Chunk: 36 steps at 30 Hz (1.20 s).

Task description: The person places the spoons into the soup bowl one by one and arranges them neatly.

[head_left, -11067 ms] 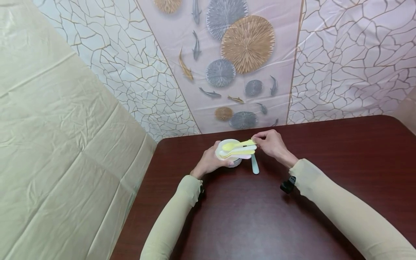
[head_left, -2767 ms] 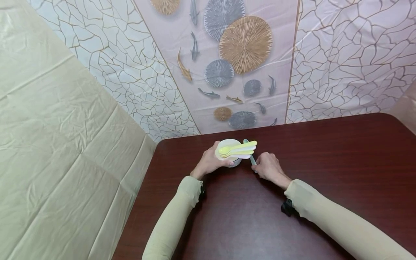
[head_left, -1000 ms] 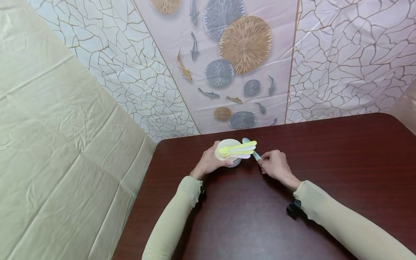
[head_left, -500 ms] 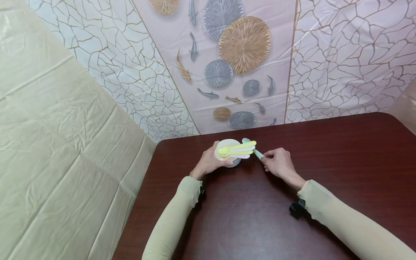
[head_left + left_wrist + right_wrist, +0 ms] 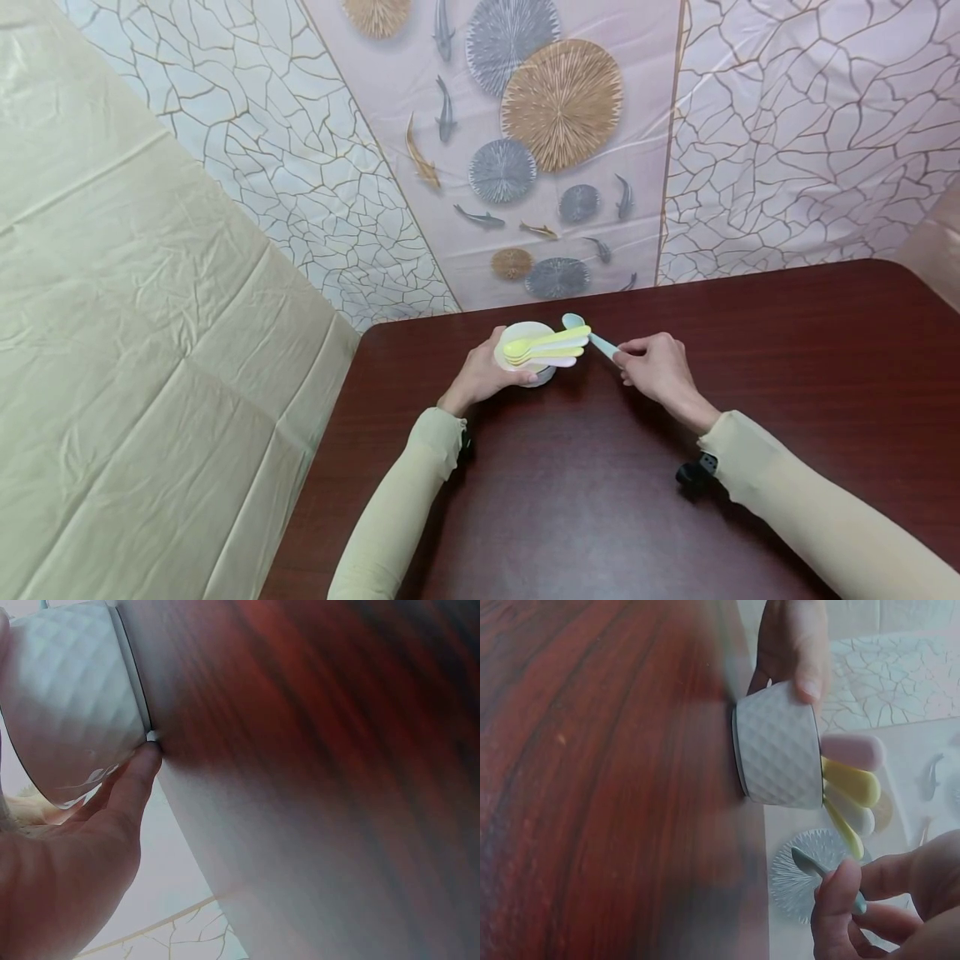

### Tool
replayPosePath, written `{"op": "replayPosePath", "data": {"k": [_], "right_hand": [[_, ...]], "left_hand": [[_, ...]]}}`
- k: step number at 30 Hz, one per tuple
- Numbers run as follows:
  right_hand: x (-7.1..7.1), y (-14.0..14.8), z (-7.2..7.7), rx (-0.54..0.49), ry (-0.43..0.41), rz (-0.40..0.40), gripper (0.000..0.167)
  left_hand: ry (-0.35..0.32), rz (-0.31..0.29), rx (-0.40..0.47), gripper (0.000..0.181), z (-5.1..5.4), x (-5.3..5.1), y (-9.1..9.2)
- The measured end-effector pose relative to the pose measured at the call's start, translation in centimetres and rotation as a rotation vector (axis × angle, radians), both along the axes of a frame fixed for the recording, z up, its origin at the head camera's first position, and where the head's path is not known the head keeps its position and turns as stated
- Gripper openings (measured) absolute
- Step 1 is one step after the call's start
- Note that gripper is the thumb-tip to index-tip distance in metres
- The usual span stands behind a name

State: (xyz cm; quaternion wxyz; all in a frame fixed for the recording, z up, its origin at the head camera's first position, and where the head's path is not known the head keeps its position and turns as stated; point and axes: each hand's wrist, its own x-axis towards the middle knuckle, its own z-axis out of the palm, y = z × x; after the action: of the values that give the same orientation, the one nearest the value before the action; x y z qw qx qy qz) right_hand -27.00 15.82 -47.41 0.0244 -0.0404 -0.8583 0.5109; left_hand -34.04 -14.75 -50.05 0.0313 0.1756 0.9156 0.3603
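Observation:
A white bowl [image 5: 542, 377] with a dimpled diamond pattern stands on the table, and my left hand [image 5: 480, 375] grips its side, thumb at the near rim. Several spoons, yellow [image 5: 562, 336], white and pale pink [image 5: 853, 751], lie in the bowl with their handles fanned out over its right rim. My right hand [image 5: 660, 367] pinches the handle end of a pale blue-green spoon [image 5: 602, 346] between thumb and fingers. This spoon's head [image 5: 572, 320] points away to the upper left, just beyond the fanned handles. In the right wrist view the spoon looks raised off the tabletop.
The dark red-brown wooden table [image 5: 570, 500] extends to the right and toward me. Behind it hangs a patterned wall covering [image 5: 555, 208], and a pale cream sheet [image 5: 150, 333] covers the left side.
Earlier the right hand laid a yellow spoon among the others, then took the blue-green spoon's handle on the table. That spoon has since swung and shifted up-right. The left hand stays on the bowl.

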Motion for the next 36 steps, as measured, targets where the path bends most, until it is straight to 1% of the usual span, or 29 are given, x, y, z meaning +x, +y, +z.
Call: {"op": "replayPosePath", "data": {"k": [12, 16, 26, 36], "right_hand": [[-0.1, 0.7, 0.9, -0.027, 0.010, -0.037, 0.026], [-0.2, 1.0, 1.3, -0.015, 0.012, -0.053, 0.027], [-0.6, 1.5, 2.0, 0.001, 0.060, -0.102, 0.028], [-0.7, 1.8, 2.8, -0.042, 0.081, -0.119, 0.027]], "left_hand": [[-0.008, -0.002, 0.017, 0.090, -0.2, -0.1, -0.1], [-0.010, -0.001, 0.022, 0.090, -0.3, -0.1, -0.1], [-0.009, -0.005, 0.017, 0.089, -0.2, 0.0, -0.1], [-0.008, -0.007, 0.022, 0.089, -0.1, 0.0, -0.1]]}}
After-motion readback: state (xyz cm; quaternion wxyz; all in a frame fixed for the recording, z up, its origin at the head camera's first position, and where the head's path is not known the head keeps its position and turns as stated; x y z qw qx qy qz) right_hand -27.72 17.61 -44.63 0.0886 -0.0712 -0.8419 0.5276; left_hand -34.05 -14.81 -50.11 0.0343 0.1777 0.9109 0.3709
